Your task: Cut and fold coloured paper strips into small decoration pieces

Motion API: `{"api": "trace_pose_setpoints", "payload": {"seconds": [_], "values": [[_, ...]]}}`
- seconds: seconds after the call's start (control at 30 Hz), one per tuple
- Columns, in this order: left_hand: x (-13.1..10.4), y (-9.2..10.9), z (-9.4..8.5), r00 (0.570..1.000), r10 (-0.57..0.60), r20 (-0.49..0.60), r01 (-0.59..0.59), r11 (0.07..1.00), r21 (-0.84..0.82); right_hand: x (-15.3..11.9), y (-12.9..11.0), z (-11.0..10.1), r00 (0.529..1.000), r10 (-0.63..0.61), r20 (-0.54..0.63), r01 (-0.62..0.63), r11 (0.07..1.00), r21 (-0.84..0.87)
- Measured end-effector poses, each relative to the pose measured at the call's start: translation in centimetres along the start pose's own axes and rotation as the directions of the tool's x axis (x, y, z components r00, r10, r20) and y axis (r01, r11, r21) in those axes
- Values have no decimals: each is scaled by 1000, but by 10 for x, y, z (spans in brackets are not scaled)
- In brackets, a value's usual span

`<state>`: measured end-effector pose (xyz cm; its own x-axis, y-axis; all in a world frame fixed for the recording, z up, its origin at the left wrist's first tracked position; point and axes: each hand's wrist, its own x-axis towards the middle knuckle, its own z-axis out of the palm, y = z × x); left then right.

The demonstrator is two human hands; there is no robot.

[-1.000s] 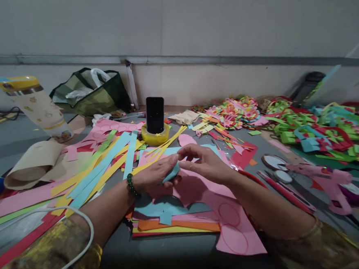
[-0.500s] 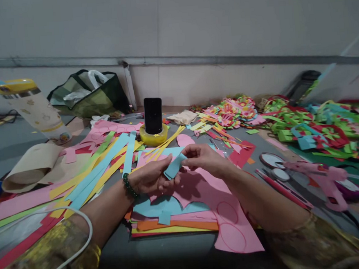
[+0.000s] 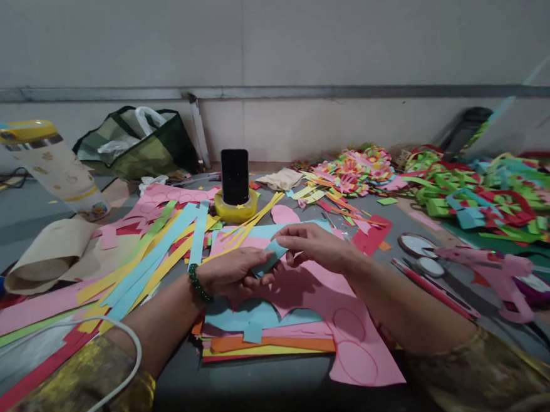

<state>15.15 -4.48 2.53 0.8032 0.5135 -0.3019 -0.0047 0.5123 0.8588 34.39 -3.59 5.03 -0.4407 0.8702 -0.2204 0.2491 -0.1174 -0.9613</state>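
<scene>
A small light-blue piece of paper [image 3: 270, 259] is held between my two hands, above a pink sheet. My left hand [image 3: 239, 271] is closed on it from the left, the thumb lying on top. From the right, my right hand [image 3: 308, 246] has its fingers on the paper's upper edge, curled and partly covering it. Whether the paper is one layer or several I cannot make out. Beneath the hands lies the pink sheet [image 3: 318, 291] with a scalloped cut edge and drawn red ovals. It rests on a stack of coloured sheets [image 3: 271, 352].
A phone [image 3: 235, 176] stands in a yellow holder [image 3: 236, 207]. Paper strips [image 3: 151, 255] spread at left, near a tilted bottle [image 3: 58, 168]. On the right are a pink glue gun [image 3: 491, 272], a red-handled tool [image 3: 436, 292] and heaps of paper pieces [image 3: 352, 172]. A white cable crosses my left sleeve.
My left thumb has slid further over the blue paper, and my right fingers have come down across it. Less of the paper shows. The surroundings are unchanged.
</scene>
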Motion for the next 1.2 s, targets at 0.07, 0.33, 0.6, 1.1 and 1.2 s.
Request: {"api": "trace_pose_setpoints", "payload": {"seconds": [0.07, 0.33, 0.6, 1.1, 1.2], "values": [[0, -1, -1, 999, -8, 34, 8, 1000, 1, 1, 0, -1, 999, 15, 35, -16, 1000, 18], [0, -3, -5, 993, -46, 110, 49, 999, -22, 3, 4, -3, 999, -29, -25, 28, 999, -34], [4, -8, -3, 997, 59, 57, -62, 997, 48, 2, 4, 1, 994, -66, -82, 59, 995, -85], [3, -5, 5, 933, 350, -86, -250, 799, 547, -2, 4, 3, 981, -162, -104, 148, 980, -131], [5, -6, 8, 902, 427, -65, -305, 735, 605, -1, 6, 3, 978, -187, -97, 171, 974, -148]]}}
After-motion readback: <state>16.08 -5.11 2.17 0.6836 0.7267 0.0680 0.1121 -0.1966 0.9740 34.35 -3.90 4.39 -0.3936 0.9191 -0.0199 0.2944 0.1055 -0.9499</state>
